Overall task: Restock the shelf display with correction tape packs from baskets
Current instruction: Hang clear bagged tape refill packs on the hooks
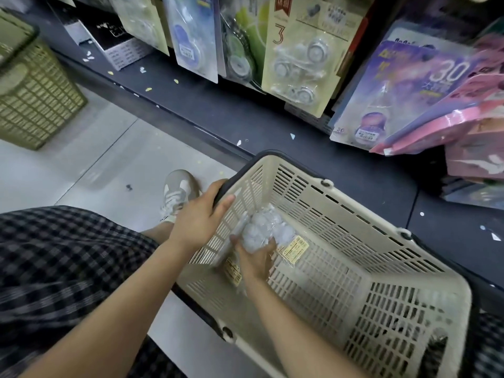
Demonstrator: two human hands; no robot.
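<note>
A cream plastic basket (354, 230) sits tilted on the dark base shelf (207, 115) in front of me. My left hand (200, 214) grips its dark rim at the near left corner. My right hand (255, 259) reaches inside and holds a clear-wrapped correction tape pack (266, 229) with pale blue-white rolls and a yellow label. Another clear pack with a yellow label (234, 271) lies under my right hand on the basket floor. Correction tape cards (302, 50) hang on the display above.
A green mesh basket (35, 96) stands on the floor at the left. Pink and purple packs (441, 105) lean at the right of the shelf. My shoe (177, 192) and checked clothing (62, 268) are at lower left. Paper scraps litter the shelf.
</note>
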